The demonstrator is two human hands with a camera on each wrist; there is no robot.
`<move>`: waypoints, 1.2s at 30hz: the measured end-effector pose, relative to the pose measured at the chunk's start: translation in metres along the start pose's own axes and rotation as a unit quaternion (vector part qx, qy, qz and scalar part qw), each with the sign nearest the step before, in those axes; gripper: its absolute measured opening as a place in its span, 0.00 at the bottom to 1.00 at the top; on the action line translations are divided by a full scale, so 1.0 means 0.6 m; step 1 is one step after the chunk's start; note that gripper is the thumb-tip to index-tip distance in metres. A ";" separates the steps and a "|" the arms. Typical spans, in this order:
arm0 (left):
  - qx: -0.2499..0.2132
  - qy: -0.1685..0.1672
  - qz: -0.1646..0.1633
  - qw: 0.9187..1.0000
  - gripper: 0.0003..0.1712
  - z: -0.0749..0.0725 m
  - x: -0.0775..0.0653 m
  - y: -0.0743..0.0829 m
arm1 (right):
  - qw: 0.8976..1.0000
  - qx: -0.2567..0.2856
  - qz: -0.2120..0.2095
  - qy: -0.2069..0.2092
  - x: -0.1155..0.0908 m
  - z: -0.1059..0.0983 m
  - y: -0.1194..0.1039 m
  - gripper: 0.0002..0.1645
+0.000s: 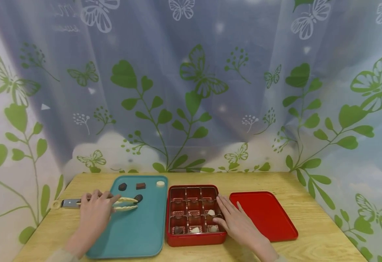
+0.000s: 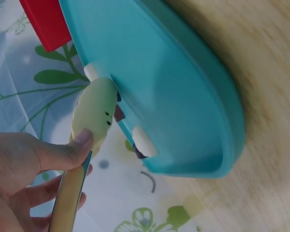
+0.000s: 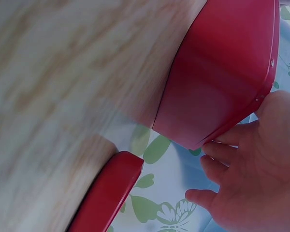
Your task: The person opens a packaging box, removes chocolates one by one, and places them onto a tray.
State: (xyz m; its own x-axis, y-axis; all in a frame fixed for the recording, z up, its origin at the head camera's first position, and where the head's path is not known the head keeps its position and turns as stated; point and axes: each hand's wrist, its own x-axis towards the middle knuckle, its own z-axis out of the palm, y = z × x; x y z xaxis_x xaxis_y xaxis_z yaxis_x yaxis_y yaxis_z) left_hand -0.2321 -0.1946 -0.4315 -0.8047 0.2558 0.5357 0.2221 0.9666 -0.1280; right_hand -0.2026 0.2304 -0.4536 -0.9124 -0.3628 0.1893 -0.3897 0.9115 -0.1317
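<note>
Pale yellow tongs with a grey-sided handle are gripped in the left hand, the thumb pressed along one arm. Their tips are spread apart over a teal tray, and the upper tip is brought right up to a dark oval piece – whether it is touched cannot be told. Behind it, along the tray's far end, a dark angular piece, a brown rectangular piece and a white round piece are set out in a row, well apart.

Just right of the tray, a red box is fitted with a see-through insert of nine compartments. Its right side is touched by the right hand, whose fingers are extended and closed on nothing. In the near row a dark piece, a white piece and a pale piece are held, left to right; another white piece is seated in the middle row's right compartment. Beyond the right hand, a red lid is laid flat on the wooden table, which is backed by a butterfly-printed curtain.
</note>
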 end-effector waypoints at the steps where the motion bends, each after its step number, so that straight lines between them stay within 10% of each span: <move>1: 0.000 0.006 0.001 1.000 0.25 0.002 0.000 -0.001 | 1.000 0.001 0.000 0.001 0.000 0.000 0.001 0.43; 17: -0.039 0.005 0.022 0.999 0.31 -0.027 0.034 0.051 | 1.000 0.000 0.002 -0.003 0.000 0.006 0.006 0.43; 36: -0.063 0.053 0.213 0.974 0.31 -0.043 0.149 0.232 | 0.999 0.042 0.006 -0.030 -0.012 -0.006 0.008 0.47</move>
State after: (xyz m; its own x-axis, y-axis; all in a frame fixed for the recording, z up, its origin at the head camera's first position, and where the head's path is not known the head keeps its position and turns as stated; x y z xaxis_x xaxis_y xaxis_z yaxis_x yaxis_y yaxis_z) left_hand -0.2589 -0.0376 -0.3800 -0.5652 0.6235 0.5402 0.5945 0.7618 -0.2572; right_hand -0.1973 0.2379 -0.4522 -0.9219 -0.3651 0.1296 -0.3856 0.8972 -0.2155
